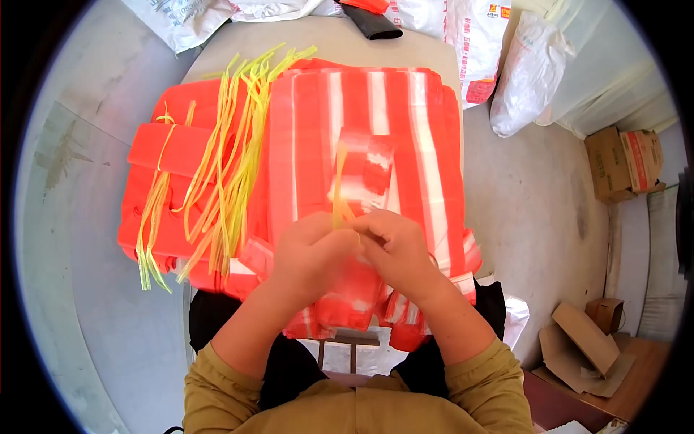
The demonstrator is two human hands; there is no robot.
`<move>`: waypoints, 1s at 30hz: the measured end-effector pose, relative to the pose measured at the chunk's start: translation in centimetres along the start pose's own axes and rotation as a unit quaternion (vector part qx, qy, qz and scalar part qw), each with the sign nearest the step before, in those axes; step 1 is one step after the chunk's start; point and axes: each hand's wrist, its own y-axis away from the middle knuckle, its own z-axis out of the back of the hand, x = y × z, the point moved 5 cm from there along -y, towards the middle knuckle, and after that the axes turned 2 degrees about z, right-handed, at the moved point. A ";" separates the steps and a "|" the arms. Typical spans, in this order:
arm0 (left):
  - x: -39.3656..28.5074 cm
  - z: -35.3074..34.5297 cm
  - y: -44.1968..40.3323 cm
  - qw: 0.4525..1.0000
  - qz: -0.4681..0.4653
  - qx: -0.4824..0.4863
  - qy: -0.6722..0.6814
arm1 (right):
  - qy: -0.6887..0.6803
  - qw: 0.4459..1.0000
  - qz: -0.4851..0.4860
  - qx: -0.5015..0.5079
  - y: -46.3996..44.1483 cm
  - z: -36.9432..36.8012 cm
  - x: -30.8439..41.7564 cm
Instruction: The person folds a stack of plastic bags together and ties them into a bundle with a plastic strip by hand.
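L hand (312,249), ctr of frame: fingers curled in, narrow, pinching yellow strip (339,177). R hand (394,242), just right of it: thumb + index drawn together on same strip, low end; exact grip partly hidden where hands meet. Strip's upper part sticks up above the knuckles, approx vertical, slightly blurred.

Folded red/white bundle (376,172) at frame ctr, under + between both hands; top end shows above them, lower part below, betw. wrists. Lies on stack of striped sheets (426,145), red w/ white bands, ctr to right-of-ctr.

Left-of-ctr: loose yellow strips (242,145), draped lengthwise over red pile (195,98). On same pile, further left: folded red bundle (148,145) w/ yellow strip around it, ends hanging twd btm.

Table (249,43) bare surface visible upper ctr; black tube (372,24) near its top edge. White sacks (481,36) upper right; carton (609,163) far right; opened cardboard (578,347) lower right, on brown surface.
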 end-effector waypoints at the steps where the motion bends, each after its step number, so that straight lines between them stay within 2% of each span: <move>1: -0.1 -0.1 0.0 1.000 -0.008 -0.004 0.000 | 0.009 1.000 -0.009 0.009 0.1 -0.1 0.0; 3: -0.8 0.0 -0.3 0.996 -0.065 -0.048 -0.048 | 0.027 0.999 -0.026 0.026 0.2 -0.2 0.5; 5: -1.1 0.2 -0.3 0.986 -0.049 -0.153 0.036 | -0.049 0.990 -0.131 0.029 0.1 -0.3 -0.1; 6: -1.2 0.3 -0.4 0.985 -0.029 -0.166 0.038 | -0.087 0.979 -0.183 0.030 0.2 -0.5 -0.4; 7: -1.3 0.5 -0.6 0.983 -0.010 -0.179 0.041 | -0.077 0.984 -0.161 0.028 0.0 -0.3 -0.3; 9: -1.9 1.1 -1.2 0.990 0.051 -0.128 -0.032 | -0.056 0.991 -0.117 0.023 -0.1 -0.1 -0.4; 12: -1.1 0.4 -1.6 0.988 -0.028 -0.045 -0.147 | -0.030 0.998 -0.048 0.024 -0.1 -0.2 -1.1; 15: -1.0 0.7 -1.8 0.981 -0.035 -0.063 -0.179 | -0.046 0.995 -0.089 0.016 0.0 -0.1 -1.2; 18: -0.6 1.0 -1.6 0.982 -0.012 -0.074 -0.172 | -0.132 0.981 -0.138 -0.032 0.0 -0.2 -0.6; 20: 0.0 0.9 -1.5 0.991 0.037 -0.070 -0.110 | -0.036 0.985 -0.165 0.026 0.0 0.2 -0.4; 22: 0.8 0.7 -1.2 0.993 0.083 -0.055 -0.056 | 0.031 0.991 -0.125 0.040 -0.1 0.4 -0.1; 24: 1.7 0.5 -0.8 0.992 0.124 -0.030 -0.009 | 0.069 0.997 -0.018 0.010 0.0 0.3 0.6; 25: 1.7 0.3 -0.8 0.992 0.123 -0.020 -0.020 | 0.128 0.989 0.070 -0.011 -0.2 0.3 1.4; 27: 1.7 0.1 -0.8 0.992 0.121 -0.002 -0.043 | 0.240 0.938 0.245 -0.051 -0.3 0.1 3.0; 30: 1.6 -0.1 -0.8 0.991 0.034 0.005 -0.131 | 0.312 0.907 0.276 -0.052 -0.2 -0.2 3.2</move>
